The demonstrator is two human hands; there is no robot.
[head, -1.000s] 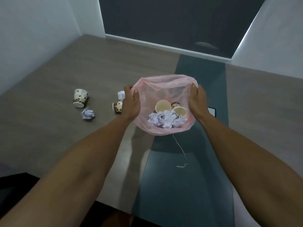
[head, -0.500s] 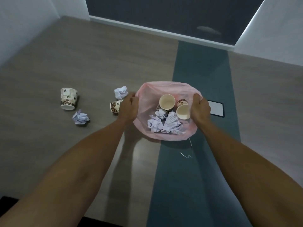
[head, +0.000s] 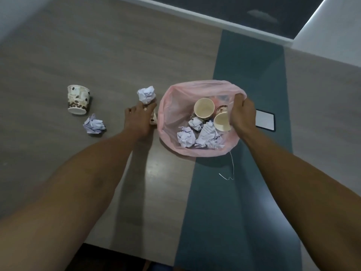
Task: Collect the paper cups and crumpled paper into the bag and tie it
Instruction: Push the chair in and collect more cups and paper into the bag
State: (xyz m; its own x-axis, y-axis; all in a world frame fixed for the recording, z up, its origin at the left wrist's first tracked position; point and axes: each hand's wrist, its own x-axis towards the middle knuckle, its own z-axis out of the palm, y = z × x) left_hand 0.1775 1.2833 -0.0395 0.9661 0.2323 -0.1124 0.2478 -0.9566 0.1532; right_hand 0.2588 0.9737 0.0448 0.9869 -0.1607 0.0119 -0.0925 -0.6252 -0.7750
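**A:** Head view, the only one: how would you grab that small paper cup with the brown bean print (head: 153,118) lying next to the thin pink plastic bag (head: 197,147)? The left hand (head: 139,120) is right on top of it, fingers reaching over it, but I can't tell if they've actually closed round it.

**B:** Paper cups weigh nothing and crush easily, so I'd say a loose wrap round the wall, no squeezing. The crumpled white paper ball (head: 146,94) just beyond the fingertips is even easier: springy, pinch it anywhere.

**A:** And the bag?

**B:** Floppy, slippery film, and it won't stay open alone. The right hand (head: 243,116) has its fingers curled over the right rim, clamped on the plastic. Inside: two cups showing cream interiors, maybe a third behind them, plus a few paper wads.

**A:** Still out on the grey wood-look surface (head: 97,55): an upside-down bean-print paper cup (head: 78,99) and a second crumpled paper wad (head: 94,124), both well left of the bag.
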